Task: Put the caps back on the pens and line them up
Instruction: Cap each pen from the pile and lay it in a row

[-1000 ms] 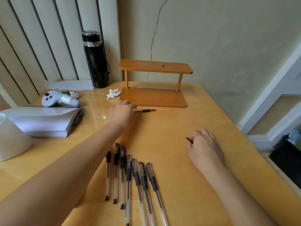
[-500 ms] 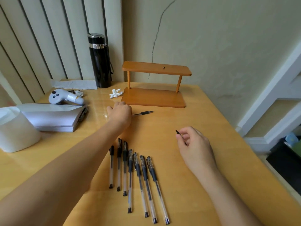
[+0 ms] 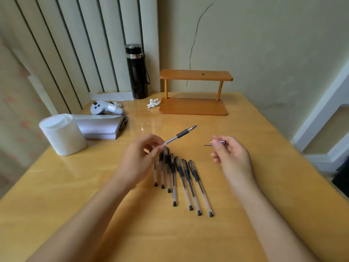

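My left hand (image 3: 138,161) holds an uncapped pen (image 3: 179,135) by its clear barrel, lifted off the table, bare tip pointing up and to the right. My right hand (image 3: 229,156) pinches a pen cap (image 3: 217,143) between thumb and fingers, its clip sticking out to the left toward the pen tip; a gap separates cap and tip. Several capped pens (image 3: 181,176) lie side by side in a fanned row on the wooden table (image 3: 264,186) just below my hands, caps pointing away from me. My left hand hides the tops of the leftmost ones.
A small wooden two-tier stand (image 3: 194,91) sits at the back with a black flask (image 3: 137,71) to its left. A white cylinder (image 3: 62,134), a stack of paper (image 3: 102,125), a white controller (image 3: 105,108) and a crumpled tissue (image 3: 153,103) lie on the left side.
My left hand picked the loose pen up from near the stand and drew it back over the row. My right hand rose with the cap and turned it toward the pen.
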